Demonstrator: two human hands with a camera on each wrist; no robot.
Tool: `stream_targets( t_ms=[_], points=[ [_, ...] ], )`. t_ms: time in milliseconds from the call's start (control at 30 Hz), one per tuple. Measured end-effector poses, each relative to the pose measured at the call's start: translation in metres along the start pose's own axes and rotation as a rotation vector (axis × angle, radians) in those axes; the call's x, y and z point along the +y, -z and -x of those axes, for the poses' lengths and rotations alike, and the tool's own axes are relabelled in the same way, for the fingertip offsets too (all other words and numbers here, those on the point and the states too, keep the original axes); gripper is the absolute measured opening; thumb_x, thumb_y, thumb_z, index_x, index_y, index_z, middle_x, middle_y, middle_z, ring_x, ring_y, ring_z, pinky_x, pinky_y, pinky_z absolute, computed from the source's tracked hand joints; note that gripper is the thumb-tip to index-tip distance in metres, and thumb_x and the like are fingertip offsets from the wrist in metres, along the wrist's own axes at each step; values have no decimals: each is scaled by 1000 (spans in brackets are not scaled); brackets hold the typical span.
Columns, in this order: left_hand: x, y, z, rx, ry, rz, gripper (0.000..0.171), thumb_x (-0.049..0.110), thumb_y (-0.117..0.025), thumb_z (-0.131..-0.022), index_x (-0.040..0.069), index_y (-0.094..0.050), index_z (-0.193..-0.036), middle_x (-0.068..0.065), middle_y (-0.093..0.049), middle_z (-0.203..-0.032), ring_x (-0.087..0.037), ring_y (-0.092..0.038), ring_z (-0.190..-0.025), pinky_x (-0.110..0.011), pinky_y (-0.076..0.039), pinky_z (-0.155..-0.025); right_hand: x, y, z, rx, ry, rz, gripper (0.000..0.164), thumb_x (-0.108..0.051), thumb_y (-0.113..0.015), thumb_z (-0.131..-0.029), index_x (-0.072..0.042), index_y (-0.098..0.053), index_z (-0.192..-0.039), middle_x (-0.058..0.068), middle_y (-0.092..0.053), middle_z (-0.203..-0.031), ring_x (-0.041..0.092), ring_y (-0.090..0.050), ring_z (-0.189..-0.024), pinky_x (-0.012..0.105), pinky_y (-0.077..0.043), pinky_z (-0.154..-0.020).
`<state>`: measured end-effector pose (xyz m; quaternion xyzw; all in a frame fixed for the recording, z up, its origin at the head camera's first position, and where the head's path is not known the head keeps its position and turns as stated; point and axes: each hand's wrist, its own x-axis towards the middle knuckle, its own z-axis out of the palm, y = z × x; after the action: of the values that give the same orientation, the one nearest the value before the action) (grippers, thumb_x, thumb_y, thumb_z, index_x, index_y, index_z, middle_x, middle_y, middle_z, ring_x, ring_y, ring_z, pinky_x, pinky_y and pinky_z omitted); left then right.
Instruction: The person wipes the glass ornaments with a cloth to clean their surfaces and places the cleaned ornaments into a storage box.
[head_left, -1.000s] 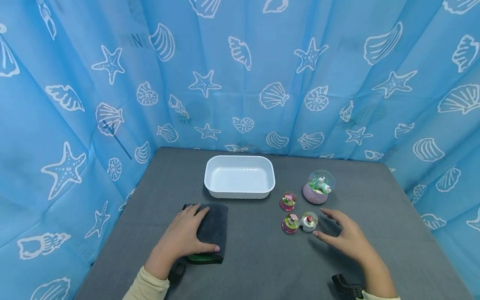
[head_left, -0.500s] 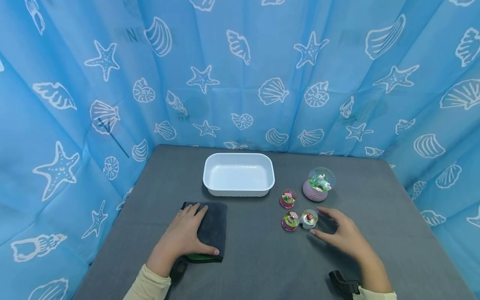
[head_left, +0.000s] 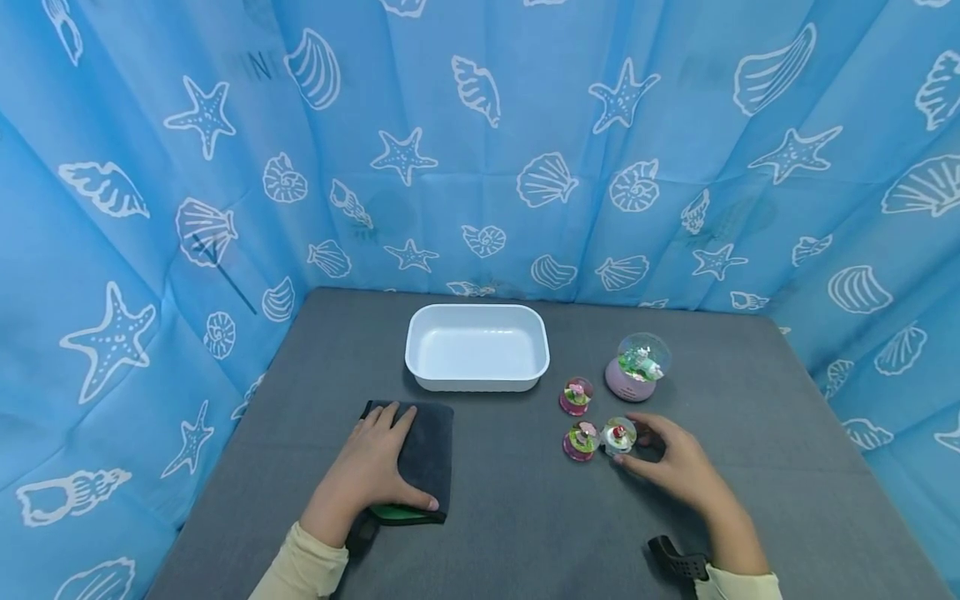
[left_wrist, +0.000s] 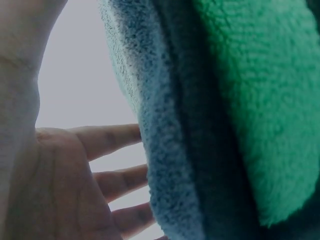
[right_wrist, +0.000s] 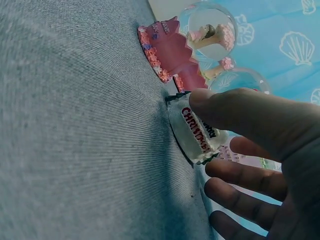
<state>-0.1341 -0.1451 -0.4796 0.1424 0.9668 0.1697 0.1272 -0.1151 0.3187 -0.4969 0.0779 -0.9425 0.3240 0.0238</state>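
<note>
My left hand [head_left: 378,467] rests with spread fingers on a folded dark grey cloth [head_left: 431,450] with a green inner side. Close up in the left wrist view, its fingers touch the fuzzy grey cloth [left_wrist: 160,135]. On the right, my right hand [head_left: 675,462] pinches a small white snow globe [head_left: 618,437], thumb at the front and index finger at the far side. "Christmas" lettering shows on the white base [right_wrist: 192,130] in the right wrist view. Two small pink snow globes stand close by, one beside it [head_left: 581,442] and one farther back [head_left: 576,396].
A white rectangular tray [head_left: 477,385] stands at the back middle of the grey table [head_left: 517,517]. Behind the small globes is a larger snow globe [head_left: 632,385] on a lilac base. A blue shell-print curtain [head_left: 480,167] surrounds the table's back and sides.
My right hand has moved left and its thumb and index finger have closed in on the small white snow globe. The left hand stays on the cloth. The head view has tilted slightly.
</note>
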Motion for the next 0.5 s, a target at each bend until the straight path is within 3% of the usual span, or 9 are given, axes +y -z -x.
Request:
stream_targets(
  t_ms=[267, 500],
  points=[
    [2, -1, -1, 23, -2, -2, 147, 81, -93, -50, 7, -37, -165, -28, -36, -167, -54, -33, -153, -75, -33, -120, 0, -3, -4, -10, -19, 7, 67, -27, -94, -83, -2, -65, -138, 14, -72, -121, 21, -68, -102, 39, -60, -85],
    [3, -2, -3, 39, -14, -26, 149, 81, -94, -48, 6, -39, -163, -25, -44, -162, -52, -41, -148, -72, -40, -116, 2, -5, -5, 2, -13, 11, 63, -26, -94, -82, -4, -68, -134, 9, -72, -115, 17, -65, -97, 32, -57, -79]
  ],
)
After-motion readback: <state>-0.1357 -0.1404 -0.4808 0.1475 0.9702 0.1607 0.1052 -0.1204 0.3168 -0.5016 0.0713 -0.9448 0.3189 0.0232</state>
